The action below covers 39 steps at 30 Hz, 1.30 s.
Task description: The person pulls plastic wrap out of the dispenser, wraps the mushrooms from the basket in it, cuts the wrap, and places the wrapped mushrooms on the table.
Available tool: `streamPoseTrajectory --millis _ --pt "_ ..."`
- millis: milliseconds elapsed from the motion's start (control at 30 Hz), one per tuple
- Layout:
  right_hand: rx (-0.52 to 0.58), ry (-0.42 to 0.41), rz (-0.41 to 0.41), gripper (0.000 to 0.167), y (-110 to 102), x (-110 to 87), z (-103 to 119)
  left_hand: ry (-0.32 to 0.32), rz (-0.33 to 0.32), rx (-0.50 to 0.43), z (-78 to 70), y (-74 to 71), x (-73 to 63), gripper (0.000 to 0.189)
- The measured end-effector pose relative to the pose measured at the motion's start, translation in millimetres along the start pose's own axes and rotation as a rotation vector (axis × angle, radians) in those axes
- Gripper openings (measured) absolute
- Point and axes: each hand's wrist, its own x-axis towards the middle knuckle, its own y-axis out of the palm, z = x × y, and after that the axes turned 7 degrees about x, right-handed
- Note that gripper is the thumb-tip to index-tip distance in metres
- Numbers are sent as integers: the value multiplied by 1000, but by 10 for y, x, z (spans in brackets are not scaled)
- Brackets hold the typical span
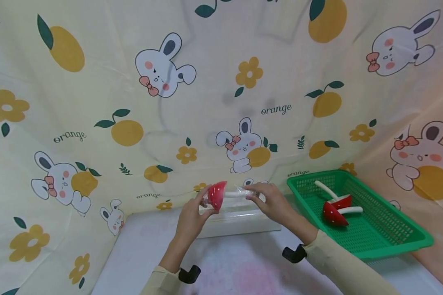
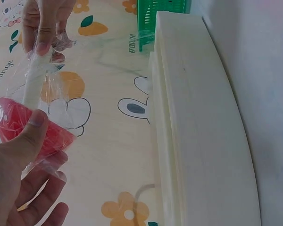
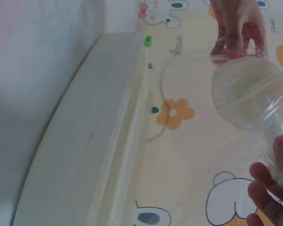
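Note:
A toy mushroom [image 1: 217,196] with a red, white-dotted cap and a white stem is held sideways in the air, wrapped in clear plastic film. My left hand [image 1: 192,217] grips the cap between thumb and fingers. At the other end, my right hand [image 1: 273,205] pinches the film-covered stem. The left wrist view shows crinkled film [image 2: 61,87] around the stem and cap. In the right wrist view the cap's pale flat underside [image 3: 247,92] faces the camera through the film.
Beneath the hands, a long white box [image 1: 240,224] lies on the table [image 1: 151,246]. To the right is a green basket [image 1: 391,250] with two unwrapped red mushrooms [image 1: 334,216] inside. A printed cloth [image 1: 206,123] hangs behind.

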Motion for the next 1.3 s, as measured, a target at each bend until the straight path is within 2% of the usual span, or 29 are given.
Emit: streamPoseTrajectory --millis 300,400,500,633,767,867,1067,1200,1300 --pt "0 -29 -12 42 -44 8 13 -12 -11 -4 -46 -39 -14 86" --pt "7 -35 -5 40 -56 -20 17 -20 6 -29 -52 -50 -47 87" --pt "7 -27 9 39 -54 -81 30 -36 55 -82 -47 -59 -115 88" --pt "-5 -9 31 36 -18 -219 40 -62 157 -151 -19 -65 -250 89" --pt "8 2 52 35 44 -402 35 -82 269 -215 14 -53 -404 91" --pt "17 -5 67 33 106 -554 10 -123 337 -267 34 -19 -518 86" --pt "85 -59 119 32 296 -838 -118 -167 397 -294 102 134 -700 69" --pt "163 -79 180 32 442 -1014 -227 -151 444 -299 179 256 -810 67" --pt "225 -72 241 31 531 -1101 -308 -105 458 -310 241 340 -861 68"
